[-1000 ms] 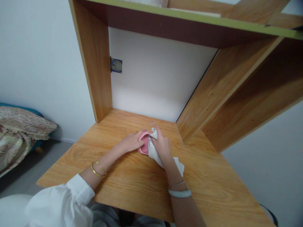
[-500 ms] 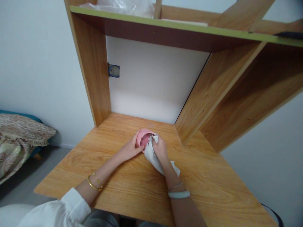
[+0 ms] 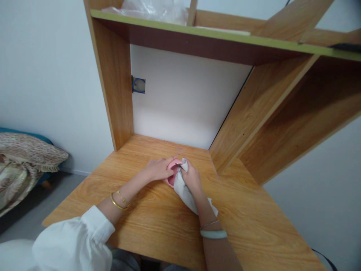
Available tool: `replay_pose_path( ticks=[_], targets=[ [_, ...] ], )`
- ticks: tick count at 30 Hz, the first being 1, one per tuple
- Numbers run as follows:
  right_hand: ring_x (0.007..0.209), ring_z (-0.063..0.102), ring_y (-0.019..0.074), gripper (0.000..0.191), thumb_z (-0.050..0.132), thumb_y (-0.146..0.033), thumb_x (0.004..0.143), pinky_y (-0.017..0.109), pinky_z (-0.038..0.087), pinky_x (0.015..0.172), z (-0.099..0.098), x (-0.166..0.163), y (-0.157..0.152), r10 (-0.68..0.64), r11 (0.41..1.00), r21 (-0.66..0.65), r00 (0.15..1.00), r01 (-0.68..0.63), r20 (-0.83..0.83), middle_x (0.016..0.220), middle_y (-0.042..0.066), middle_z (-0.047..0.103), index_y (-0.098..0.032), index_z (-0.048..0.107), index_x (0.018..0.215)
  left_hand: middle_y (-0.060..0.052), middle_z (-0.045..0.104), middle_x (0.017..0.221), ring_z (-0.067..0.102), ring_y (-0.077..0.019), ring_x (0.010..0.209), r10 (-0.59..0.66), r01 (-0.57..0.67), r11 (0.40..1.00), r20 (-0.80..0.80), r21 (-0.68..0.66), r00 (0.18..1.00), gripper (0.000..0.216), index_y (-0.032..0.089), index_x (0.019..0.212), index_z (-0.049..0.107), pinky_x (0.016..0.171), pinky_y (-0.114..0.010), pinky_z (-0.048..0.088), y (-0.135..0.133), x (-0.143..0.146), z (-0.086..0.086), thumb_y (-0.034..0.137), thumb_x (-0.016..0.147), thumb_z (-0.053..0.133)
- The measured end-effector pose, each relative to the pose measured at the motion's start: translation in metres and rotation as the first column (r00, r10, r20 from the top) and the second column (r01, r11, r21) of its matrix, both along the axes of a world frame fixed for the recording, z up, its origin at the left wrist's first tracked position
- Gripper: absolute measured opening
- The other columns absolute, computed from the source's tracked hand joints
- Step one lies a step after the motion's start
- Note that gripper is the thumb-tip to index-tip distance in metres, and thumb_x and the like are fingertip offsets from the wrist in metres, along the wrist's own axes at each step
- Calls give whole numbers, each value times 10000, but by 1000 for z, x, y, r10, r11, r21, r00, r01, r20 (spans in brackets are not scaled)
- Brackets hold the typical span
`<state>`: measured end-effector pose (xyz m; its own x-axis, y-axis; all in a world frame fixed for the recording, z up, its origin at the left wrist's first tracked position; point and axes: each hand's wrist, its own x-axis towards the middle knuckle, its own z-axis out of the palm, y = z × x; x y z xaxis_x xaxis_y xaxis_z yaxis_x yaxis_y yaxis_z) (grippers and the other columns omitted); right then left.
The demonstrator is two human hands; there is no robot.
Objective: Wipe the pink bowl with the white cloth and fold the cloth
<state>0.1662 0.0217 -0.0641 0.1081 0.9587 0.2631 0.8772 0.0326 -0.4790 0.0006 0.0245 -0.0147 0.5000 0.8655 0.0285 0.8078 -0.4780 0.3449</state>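
Note:
A pink, hollow, cup-like container (image 3: pixel 170 180) is tilted on the wooden desk with its opening toward me and to the right. My left hand (image 3: pixel 158 169) grips it from the left, thumb at the rim and fingers over its outer side. In my right hand (image 3: pixel 192 176) is a light grey cloth (image 3: pixel 182 190), bunched at the container's opening. The cloth's loose end hangs down along my right wrist. Part of the container's inside is hidden behind the cloth and my right fingers.
The wooden desk (image 3: pixel 152 222) has a green-edged shelf (image 3: pixel 175 28) above it, with a clear plastic bag (image 3: pixel 155 11) on top. Upright boards stand left and right. An uncovered wall box (image 3: pixel 139 85) shows at the back. Patterned fabric (image 3: pixel 25 162) lies at far left.
My left hand has shifted its hold on the pink container, moving its fingers over the upper rim. The container has turned and dipped slightly, and the cloth has stayed at its opening.

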Motion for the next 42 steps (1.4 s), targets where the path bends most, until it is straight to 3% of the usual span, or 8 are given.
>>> replay_pose_path(
  ticks=[7,12,16,21,25,31,35,42],
  targets=[
    [929,589,186,385,399,-243,840,244,416,750,-13,-8,4,13,999,32,990,-8,-140,1049,110,624,-140,458,1206,-60,395,1341,470,-198,1121,70,-86,996,373,25,925,708,224,1384,93,905,-299,392,-5,-4,-46,231,770,447],
    [858,616,235,529,495,-305,798,291,411,720,2,-7,-2,-88,995,-29,988,92,124,944,101,657,-211,363,1301,-27,596,1099,583,-236,932,21,-24,999,89,29,996,605,332,1318,296,776,-330,446,0,-5,-12,214,748,460],
    [904,603,223,491,474,-292,808,281,411,745,0,-2,1,-59,998,-25,995,61,83,1020,99,638,-215,384,1285,-45,623,1025,596,-269,900,-13,20,997,-99,74,995,544,352,1297,336,758,-367,442,5,2,12,259,771,436],
    [987,565,165,377,367,-235,849,238,411,797,-17,0,8,60,998,1,986,-60,-158,1099,101,603,-134,460,1199,-70,518,1214,541,-279,1024,144,-147,988,64,48,988,618,298,1362,187,804,-388,433,-4,7,-14,366,796,427],
    [982,570,192,430,401,-264,838,264,412,796,-15,-2,6,-11,1000,-28,997,9,-80,1105,116,597,-143,416,1251,-98,390,1336,473,-245,1122,137,-143,990,275,2,952,704,219,1377,120,873,-350,411,-7,5,-39,330,777,473],
    [838,622,256,520,438,-385,827,335,424,725,1,-3,-2,-120,990,-43,967,133,226,910,99,664,-245,342,1318,-63,529,1213,530,-259,1051,42,-42,999,42,-2,998,611,293,1330,274,840,-375,430,11,4,-10,223,750,453],
    [891,611,232,478,426,-342,835,303,423,752,-4,-5,-1,-78,995,-55,987,86,138,967,97,655,-219,378,1294,-78,583,1108,576,-265,963,30,-21,996,-106,84,994,533,310,1300,333,774,-374,454,12,6,4,232,777,405],
    [943,591,202,593,500,-348,800,250,431,736,3,-8,-1,-24,998,53,999,27,-48,1115,90,599,-197,284,1331,-78,575,1069,588,-249,920,207,-191,970,-101,149,973,547,322,1315,285,744,-350,453,-3,6,-6,246,785,395]
  ],
)
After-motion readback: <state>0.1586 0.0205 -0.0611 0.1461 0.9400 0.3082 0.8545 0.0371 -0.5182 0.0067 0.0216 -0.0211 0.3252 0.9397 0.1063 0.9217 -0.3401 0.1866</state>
